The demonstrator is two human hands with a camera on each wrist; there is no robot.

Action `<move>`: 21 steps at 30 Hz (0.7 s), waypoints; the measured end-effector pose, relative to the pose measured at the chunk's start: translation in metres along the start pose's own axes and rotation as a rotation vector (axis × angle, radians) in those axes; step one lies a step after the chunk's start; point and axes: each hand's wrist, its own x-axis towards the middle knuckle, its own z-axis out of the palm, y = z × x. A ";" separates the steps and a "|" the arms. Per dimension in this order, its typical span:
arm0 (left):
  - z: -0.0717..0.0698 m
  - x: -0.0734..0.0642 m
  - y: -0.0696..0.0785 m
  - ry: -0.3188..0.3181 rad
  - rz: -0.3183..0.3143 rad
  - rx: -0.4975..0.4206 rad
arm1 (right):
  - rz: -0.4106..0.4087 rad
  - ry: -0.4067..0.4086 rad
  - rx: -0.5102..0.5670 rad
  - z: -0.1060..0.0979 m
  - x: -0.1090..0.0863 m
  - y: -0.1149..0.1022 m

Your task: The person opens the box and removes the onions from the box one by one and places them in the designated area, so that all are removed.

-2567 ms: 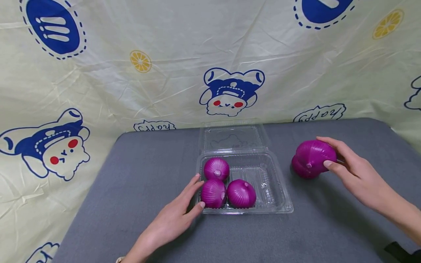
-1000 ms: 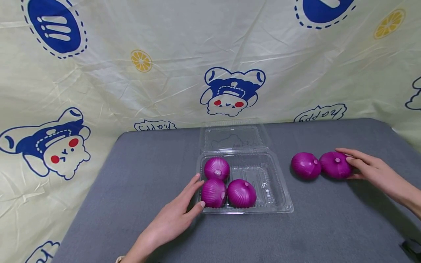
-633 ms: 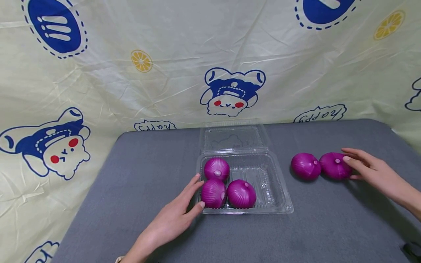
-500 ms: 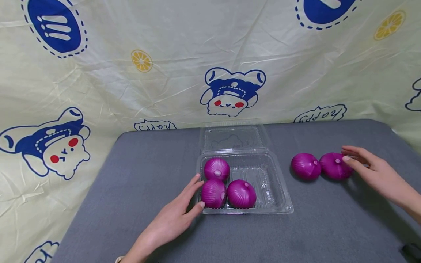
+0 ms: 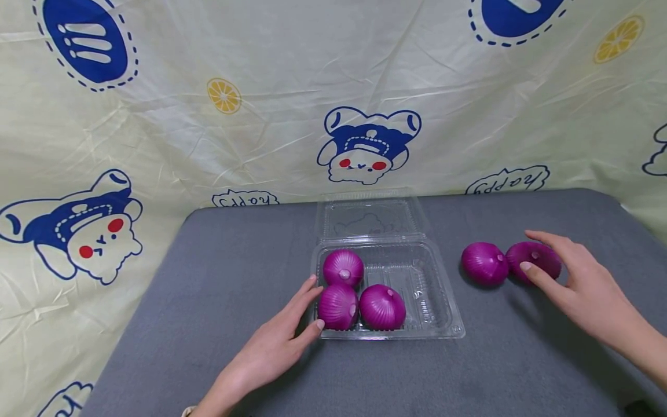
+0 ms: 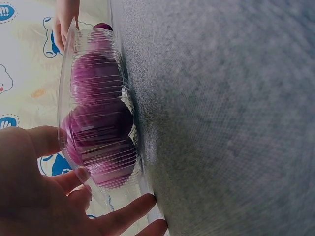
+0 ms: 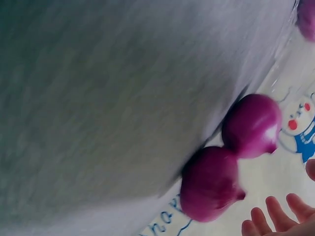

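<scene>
A clear plastic clamshell container (image 5: 443, 301) lies with its lid folded back, three purple onions (image 5: 383, 307) in its left part. My left hand (image 5: 276, 341) rests at its left side with fingers extended; the left wrist view has the thumb and a fingertip at the rim (image 6: 63, 105). Two more purple onions sit side by side on the table to the right: a left onion (image 5: 483, 264) and a right onion (image 5: 537, 258). Spread above the right onion is my right hand (image 5: 589, 289), and the right wrist view shows its fingertips (image 7: 272, 202) apart from both onions.
The grey cloth-covered table (image 5: 234, 278) reaches back to a pale printed curtain (image 5: 260, 145). The container's clear lid (image 5: 370, 214) lies flat behind its tray, near the table's back edge.
My right hand set the right onion down beside the other, let go and drew back right. Now it has come forward again, over that onion. The left hand has stayed put.
</scene>
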 end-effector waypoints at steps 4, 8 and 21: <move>0.000 0.000 0.000 0.003 0.005 0.002 | -0.111 0.034 0.007 0.005 -0.003 -0.015; 0.000 0.000 0.000 0.002 0.007 0.001 | -0.166 0.050 0.021 0.007 -0.005 -0.029; 0.000 0.000 0.000 -0.009 -0.007 0.002 | -0.292 -0.004 0.196 0.028 -0.005 -0.065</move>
